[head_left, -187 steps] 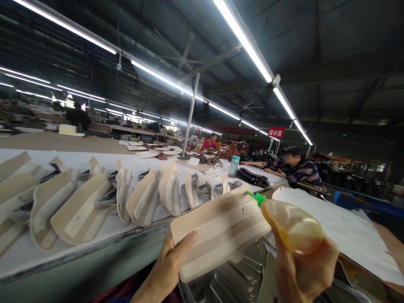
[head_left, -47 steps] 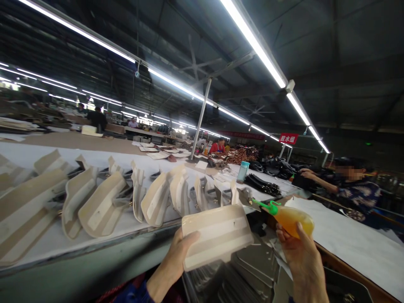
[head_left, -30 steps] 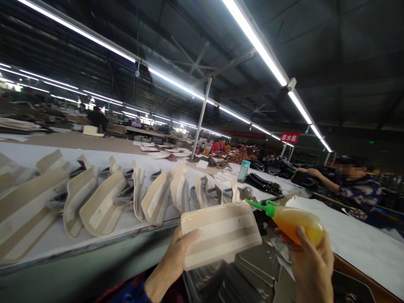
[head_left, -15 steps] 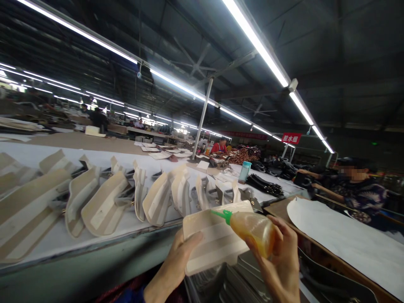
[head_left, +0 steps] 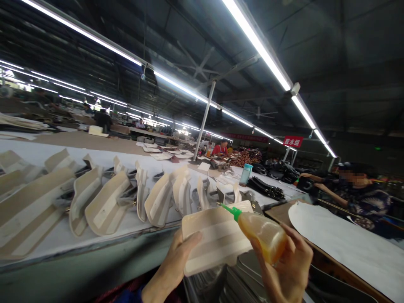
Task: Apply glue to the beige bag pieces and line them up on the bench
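Note:
My left hand [head_left: 176, 261] grips the left edge of a beige panel [head_left: 214, 240] with rounded corners and paler stripes, thumb on its upper face. In my right hand [head_left: 288, 265] is a squeeze bottle [head_left: 263, 235] of amber liquid, which looks like glue. Its green nozzle [head_left: 232, 211] points left, over the panel's far edge; whether the tip touches I cannot tell. Below the panel lie stacked dark grey pieces [head_left: 240, 277], partly hidden by it and my right hand. Many similar curved beige pieces [head_left: 107, 204] stand in rows on the white-covered table [head_left: 41, 242].
A teal-lidded bottle [head_left: 245, 174] stands behind, beside a pile of black strips [head_left: 267, 188]. At right, a white sheet [head_left: 344, 248] lies on a brown board. Beyond it a co-worker [head_left: 356, 189] handles dark pieces. A pole [head_left: 205, 120] rises from the table.
My right hand and the squeeze bottle have shifted right along the panel's far edge. My left hand and the panel have barely moved.

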A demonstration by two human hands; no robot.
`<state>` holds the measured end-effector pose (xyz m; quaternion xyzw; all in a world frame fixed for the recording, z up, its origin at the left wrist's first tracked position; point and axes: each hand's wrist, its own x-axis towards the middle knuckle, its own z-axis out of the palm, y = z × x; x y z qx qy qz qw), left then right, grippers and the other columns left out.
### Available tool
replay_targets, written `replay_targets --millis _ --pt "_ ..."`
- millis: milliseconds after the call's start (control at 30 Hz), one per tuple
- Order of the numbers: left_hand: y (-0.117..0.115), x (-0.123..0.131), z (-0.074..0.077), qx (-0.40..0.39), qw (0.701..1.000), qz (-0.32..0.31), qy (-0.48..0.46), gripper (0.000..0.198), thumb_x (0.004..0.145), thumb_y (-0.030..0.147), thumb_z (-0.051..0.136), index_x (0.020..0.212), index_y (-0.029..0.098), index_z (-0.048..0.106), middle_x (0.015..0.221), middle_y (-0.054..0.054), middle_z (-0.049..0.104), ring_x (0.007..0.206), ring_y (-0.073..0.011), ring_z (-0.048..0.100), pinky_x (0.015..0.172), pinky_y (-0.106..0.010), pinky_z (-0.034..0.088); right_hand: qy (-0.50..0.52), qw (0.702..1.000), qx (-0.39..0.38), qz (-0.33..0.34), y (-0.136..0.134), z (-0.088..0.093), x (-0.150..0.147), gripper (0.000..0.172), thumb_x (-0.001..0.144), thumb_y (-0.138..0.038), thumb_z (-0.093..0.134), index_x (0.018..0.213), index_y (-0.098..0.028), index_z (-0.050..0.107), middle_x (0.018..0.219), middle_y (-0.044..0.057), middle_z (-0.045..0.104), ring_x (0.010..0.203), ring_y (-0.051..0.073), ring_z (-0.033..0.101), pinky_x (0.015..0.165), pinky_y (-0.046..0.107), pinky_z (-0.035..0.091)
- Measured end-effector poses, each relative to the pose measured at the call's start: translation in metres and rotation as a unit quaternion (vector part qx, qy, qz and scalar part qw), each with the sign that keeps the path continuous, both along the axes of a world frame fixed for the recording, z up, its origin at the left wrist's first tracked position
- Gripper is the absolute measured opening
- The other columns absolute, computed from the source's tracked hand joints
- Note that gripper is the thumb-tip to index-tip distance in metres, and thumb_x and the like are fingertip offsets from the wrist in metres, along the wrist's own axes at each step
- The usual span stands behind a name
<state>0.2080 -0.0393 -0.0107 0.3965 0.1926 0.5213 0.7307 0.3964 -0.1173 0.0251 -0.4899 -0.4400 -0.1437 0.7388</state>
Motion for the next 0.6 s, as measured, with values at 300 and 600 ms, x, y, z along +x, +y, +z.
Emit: replay_targets --millis 300,600 --pt "-0.001 -0.001 0.003 -0.010 1.000 0.007 -0.007 0.040 0.071 0.029 0.080 0.105 0.011 0.074 0.083 -0.009 0.079 0.069 -0.0225 0.071 0.064 -0.029 0.054 0.135 0.988 0.056 0.048 -0.009 0.018 -0.003 0.071 0.066 -0.042 0.082 0.125 -0.024 0.047 0.121 0.009 0.051 0.106 0.026 0.053 0.098 0.051 0.043" --pt "-0.008 0.019 0.000 -0.074 0.997 -0.006 -0.035 0.038 0.073 0.033 0.080 0.102 0.011 0.071 0.081 -0.010 0.079 0.080 -0.0274 0.075 0.066 -0.032 0.056 0.223 0.914 -0.057 0.335 0.026 -0.009 -0.048 0.060 0.079 -0.050 0.069 0.127 -0.020 0.050 0.115 0.011 0.061 0.102 0.029 0.062 0.088 0.046 0.053"
